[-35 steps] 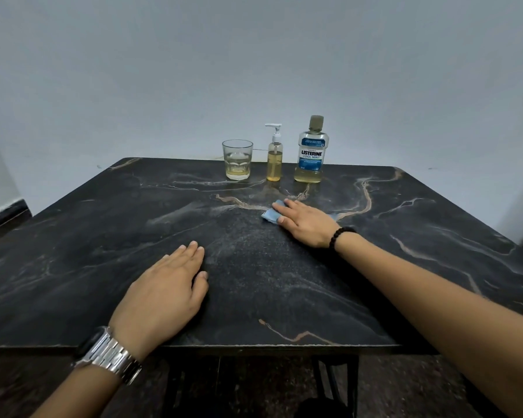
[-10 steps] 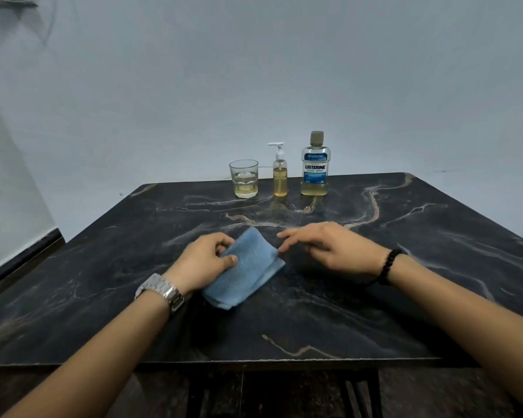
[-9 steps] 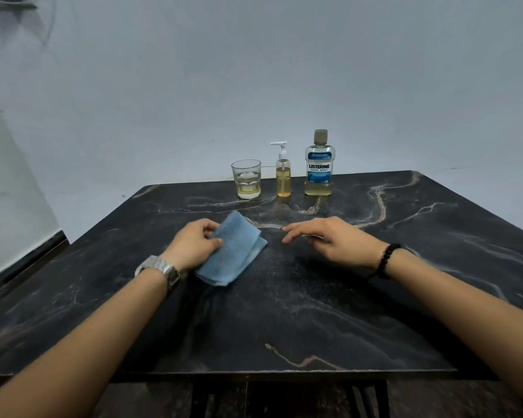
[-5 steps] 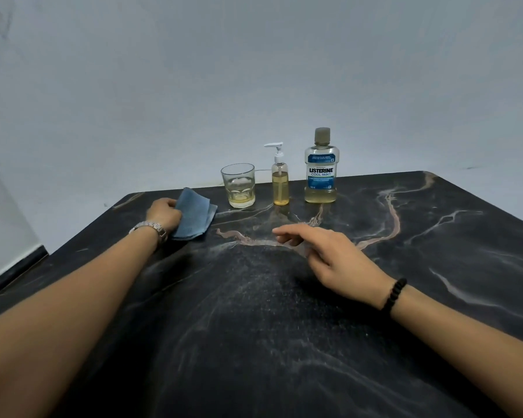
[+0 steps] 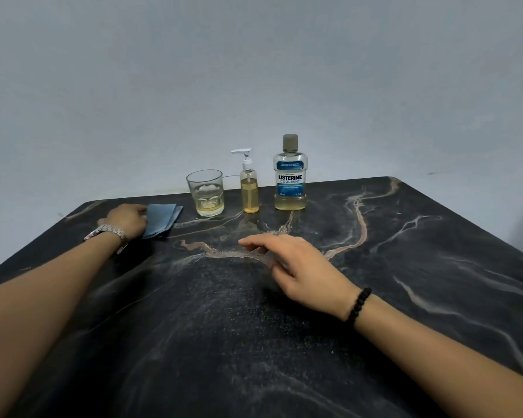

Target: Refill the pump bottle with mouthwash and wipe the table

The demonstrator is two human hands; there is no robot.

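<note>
The pump bottle (image 5: pixel 249 193) is a slim clear cylinder with a white pump head, standing upright near the far edge of the dark marbled table (image 5: pixel 405 282). Its long axis is vertical and its nozzle points left, toward the glass (image 5: pixel 206 193) just beside it. Amber liquid fills most of the pump bottle's body. The glass is a clear tumbler holding a shallow layer of pale yellow liquid at its bottom. On the pump bottle's other side stands the mouthwash bottle (image 5: pixel 290 176), upright and capped, with a blue label reading LISTERINE COOL MINT; yellowish liquid shows only in its lowest part, below the label.

A folded blue cloth (image 5: pixel 163 218) lies flat on the table left of the glass, near but not touching it. The left hand (image 5: pixel 129 220), with a metal watch (image 5: pixel 107 232) on its wrist, rests at the cloth's left edge, its fingers on the fabric; whether they pinch it or only press on it cannot be told. The right hand (image 5: pixel 302 267), with a black bead bracelet (image 5: pixel 358 304) at the wrist, hovers low over the table's middle, fingers loosely spread and holding nothing.
</note>
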